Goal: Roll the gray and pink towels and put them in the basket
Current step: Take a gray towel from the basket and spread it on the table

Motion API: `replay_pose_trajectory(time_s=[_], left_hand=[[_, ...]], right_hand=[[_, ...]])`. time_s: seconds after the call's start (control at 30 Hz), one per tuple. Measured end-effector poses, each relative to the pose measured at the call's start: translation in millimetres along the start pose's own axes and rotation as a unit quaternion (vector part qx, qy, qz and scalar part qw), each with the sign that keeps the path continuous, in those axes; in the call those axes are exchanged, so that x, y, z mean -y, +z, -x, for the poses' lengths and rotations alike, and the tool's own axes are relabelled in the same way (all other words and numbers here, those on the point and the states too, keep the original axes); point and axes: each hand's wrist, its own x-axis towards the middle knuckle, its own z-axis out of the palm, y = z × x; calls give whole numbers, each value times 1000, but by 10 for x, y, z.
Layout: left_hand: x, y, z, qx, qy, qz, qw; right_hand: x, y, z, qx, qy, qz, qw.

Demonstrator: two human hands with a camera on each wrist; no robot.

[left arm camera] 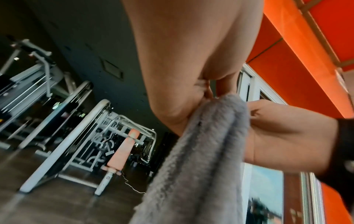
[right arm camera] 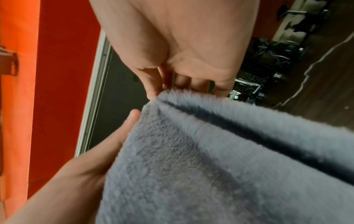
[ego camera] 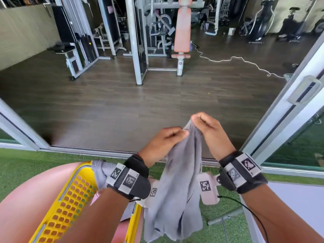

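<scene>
the yellow basket sits low at left. the left hand and right hand pinch the gray towel at its top edge, fingers close together; its long axis hangs straight down, just right of the basket.

The gray towel hides the basket's right side; its hem is cropped.

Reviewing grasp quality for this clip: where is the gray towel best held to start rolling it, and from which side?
Probably by its top edge, from above. The gray towel hangs bunched from one gathered point, pinched by the left hand and right hand; sliding apart along that edge to the corners would spread it flat.
</scene>
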Motion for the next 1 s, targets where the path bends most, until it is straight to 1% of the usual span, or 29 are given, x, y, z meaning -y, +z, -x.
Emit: replay_pose_trajectory(time_s=[0.03,0.07,0.13,0.17,0.2,0.23,0.27,0.33,0.37,0.4,0.43,0.5,0.53,0.6,0.63,0.67,0.7,0.77,0.8,0.83,0.9,0.93,1.0], left_hand=[[-24,-9,-16,-23,9,6,1000],[-60,-51,-51,-78,12,35,996],[-149,-176,-118,-190,21,105,976],[-168,-225,-125,-222,32,118,967],[-148,-248,-124,-233,43,113,965],[-129,-242,-110,-218,45,96,970],[-89,-213,-88,-176,32,68,982],[13,-113,-18,-53,-7,3,999],[29,-71,8,-9,-10,-12,1000],[16,-61,20,9,0,0,1000],[-37,-70,27,-2,12,34,999],[-127,-163,-28,-71,19,116,990],[-146,-225,-65,-106,15,147,983],[-132,-279,-101,-145,0,167,975],[-105,-265,-93,-147,-8,152,977],[-66,-230,-69,-136,-14,123,983],[-33,-175,-22,-110,-18,84,990],[-1,-66,66,-26,-13,10,1000],[-8,-40,88,-6,-3,0,1000],[-48,-34,95,-14,10,7,1000],[-141,-80,68,-89,35,42,995],[-165,-122,38,-127,40,65,989],[-175,-196,-6,-174,45,79,980]], right_hand=[[14,36,-1,8,-2,3,1000],[-2,82,44,22,2,7,1000],[-107,173,202,65,29,6,997],[-140,204,274,85,40,4,996],[-155,214,316,93,46,1,995],[-143,203,304,88,41,4,995],[-95,175,248,75,25,13,997],[31,103,82,54,-12,36,998],[90,83,1,55,-26,40,997],[110,88,-45,56,-33,39,997],[100,125,-49,50,-35,40,997],[-26,242,69,37,-20,44,998],[-108,305,166,45,-6,36,998],[-266,359,296,60,19,19,998],[-288,335,284,50,19,19,998],[-262,283,223,31,11,26,999],[-187,211,138,13,-3,36,999],[27,84,-31,0,-38,44,998],[105,63,-79,-1,-48,38,998],[140,74,-90,4,-49,27,998],[55,165,0,31,-25,8,999],[-36,228,93,48,-1,1,999],[-187,311,264,68,35,-17,997]])
